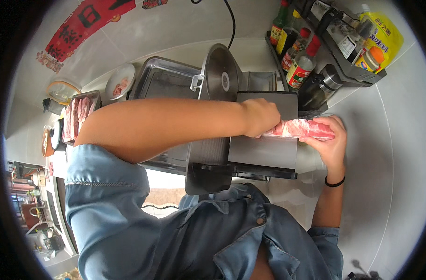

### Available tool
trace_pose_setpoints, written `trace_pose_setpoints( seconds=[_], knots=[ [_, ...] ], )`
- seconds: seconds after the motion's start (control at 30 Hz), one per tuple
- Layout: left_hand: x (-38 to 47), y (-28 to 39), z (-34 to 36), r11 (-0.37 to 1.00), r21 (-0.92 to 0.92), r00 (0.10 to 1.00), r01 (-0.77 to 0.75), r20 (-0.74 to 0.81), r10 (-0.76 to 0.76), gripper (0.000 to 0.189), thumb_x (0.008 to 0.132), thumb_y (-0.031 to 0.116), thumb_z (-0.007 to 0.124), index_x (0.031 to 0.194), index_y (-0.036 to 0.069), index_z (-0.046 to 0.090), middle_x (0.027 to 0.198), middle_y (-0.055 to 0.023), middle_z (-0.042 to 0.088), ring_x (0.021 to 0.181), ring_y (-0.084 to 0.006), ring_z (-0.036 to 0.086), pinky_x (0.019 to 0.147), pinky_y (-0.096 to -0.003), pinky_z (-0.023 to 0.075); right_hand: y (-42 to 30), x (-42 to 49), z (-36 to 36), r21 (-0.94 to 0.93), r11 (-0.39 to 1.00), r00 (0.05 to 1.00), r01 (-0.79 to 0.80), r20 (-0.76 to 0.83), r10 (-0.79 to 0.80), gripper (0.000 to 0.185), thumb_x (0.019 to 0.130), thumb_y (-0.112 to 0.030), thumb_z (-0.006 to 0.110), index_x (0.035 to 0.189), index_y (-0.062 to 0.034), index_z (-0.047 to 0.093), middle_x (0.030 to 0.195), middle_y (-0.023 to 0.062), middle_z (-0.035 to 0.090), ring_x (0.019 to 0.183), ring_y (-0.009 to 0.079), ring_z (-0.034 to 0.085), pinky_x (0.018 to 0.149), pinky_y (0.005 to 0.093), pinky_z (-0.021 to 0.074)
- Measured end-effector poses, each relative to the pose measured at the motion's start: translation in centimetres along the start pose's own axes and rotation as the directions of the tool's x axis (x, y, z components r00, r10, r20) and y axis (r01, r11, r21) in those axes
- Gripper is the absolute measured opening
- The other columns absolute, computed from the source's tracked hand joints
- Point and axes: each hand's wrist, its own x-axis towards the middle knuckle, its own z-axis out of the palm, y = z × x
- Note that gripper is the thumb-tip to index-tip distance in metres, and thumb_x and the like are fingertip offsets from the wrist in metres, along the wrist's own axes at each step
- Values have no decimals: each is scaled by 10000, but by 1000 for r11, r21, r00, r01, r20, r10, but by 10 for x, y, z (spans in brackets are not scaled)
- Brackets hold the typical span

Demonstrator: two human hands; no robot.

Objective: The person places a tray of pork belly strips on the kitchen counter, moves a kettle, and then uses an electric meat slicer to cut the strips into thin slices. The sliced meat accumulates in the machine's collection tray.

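A long piece of raw, marbled red meat lies level over the grey metal plate of a meat slicer. My left hand reaches across from the left and is closed on the meat's left end, above the plate. At the meat's right end, beyond the plate's edge, my right hand grips it between thumb and fingers; a black band is on that wrist. The slicer's round steel blade stands upright just left of the plate, beyond my left forearm. My left fingertips are partly hidden.
A metal tray lies left of the blade, partly under my forearm. Farther left are a plate with meat scraps and a container of meat strips. Sauce bottles and a black rack stand at the back right, near the tiled wall.
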Motion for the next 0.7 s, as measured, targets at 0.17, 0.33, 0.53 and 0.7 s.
trace_pose_setpoints(
  seconds=[0.17,0.33,0.53,0.7],
  knots=[
    [1,0,-4,995,-22,995,97,-26,-97,339,692,113,771,1027,131,716,970,-131,712,954,-328,681,835,-401,540,7,9,5,-26,999,998,28,-48,-29,503,469,-82,933,903,-35,684,850,69,637,769,204,630,699,317,512],
    [3,-9,-6,996,-40,997,75,-25,-76,353,696,120,774,1043,140,712,972,-125,712,961,-312,681,830,-404,540,11,16,7,-23,1000,998,9,-63,-11,500,461,-86,933,892,-35,685,843,70,638,768,211,629,701,318,510],
    [4,-21,-6,999,16,997,-35,-71,36,158,718,162,758,801,39,705,847,-186,697,844,-364,691,744,-430,554,10,17,10,-32,999,997,-14,-83,11,506,463,-109,935,891,-25,679,841,71,632,774,210,625,706,309,502],
    [10,-27,-6,1000,-1,999,-26,-44,26,205,712,142,769,896,66,718,920,-166,702,924,-358,680,794,-430,545,12,18,10,-75,997,996,-19,-85,12,500,479,-121,935,894,-15,677,841,67,626,774,199,622,711,301,496]
  ],
)
